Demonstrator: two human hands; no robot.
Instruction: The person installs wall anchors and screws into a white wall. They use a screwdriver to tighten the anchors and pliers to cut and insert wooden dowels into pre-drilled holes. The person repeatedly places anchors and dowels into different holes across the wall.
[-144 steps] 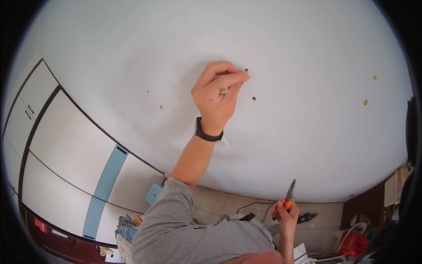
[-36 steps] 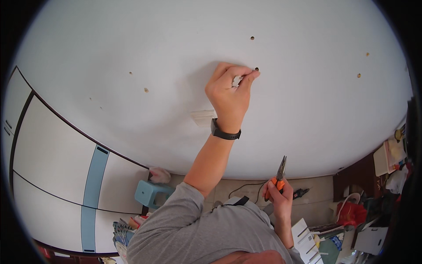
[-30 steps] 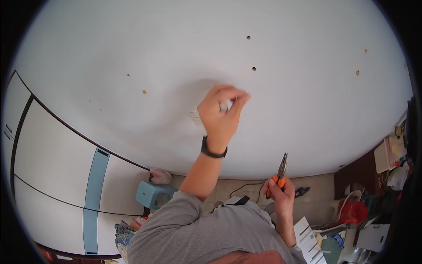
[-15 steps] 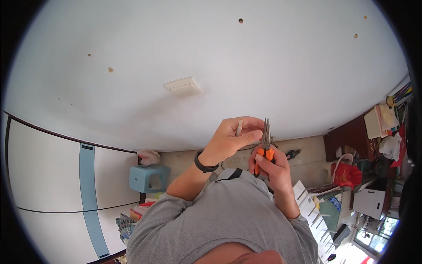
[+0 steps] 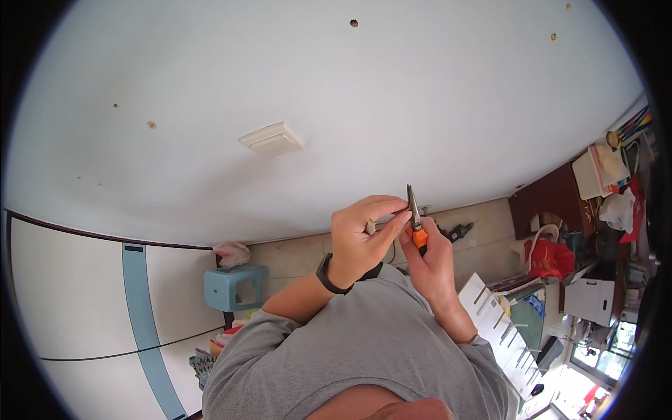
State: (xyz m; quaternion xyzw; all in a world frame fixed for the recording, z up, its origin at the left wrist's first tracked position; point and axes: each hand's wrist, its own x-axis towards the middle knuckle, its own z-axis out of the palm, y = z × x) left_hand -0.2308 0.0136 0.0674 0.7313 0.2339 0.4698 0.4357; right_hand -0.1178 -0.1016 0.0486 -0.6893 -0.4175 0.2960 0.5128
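Note:
My right hand (image 5: 432,255) grips needle-nose pliers (image 5: 414,206) by their orange handles, the slim metal jaws pointing up toward the wall. Thumb and forefinger of my left hand (image 5: 360,234) are pinched together against the side of those jaws. Whatever may lie between these fingertips is too small to make out. A small pale piece (image 5: 370,226), its kind unclear, is tucked in the curl of the same hand. Around my left wrist sits a black band (image 5: 325,274). Both hands are in front of my chest, near the white wall (image 5: 336,105).
A white switch plate (image 5: 273,140) and several small holes, one dark-rimmed hole (image 5: 354,23) among them, are in the wall. On the tiled floor beyond my right hand lies a power drill (image 5: 460,231). A blue stool (image 5: 234,287) stands left, a red bag (image 5: 549,259) right.
My left thumb and forefinger have closed in on the pliers' jaws. My right hand has turned, so less of the orange handles shows. The view has shifted slightly.

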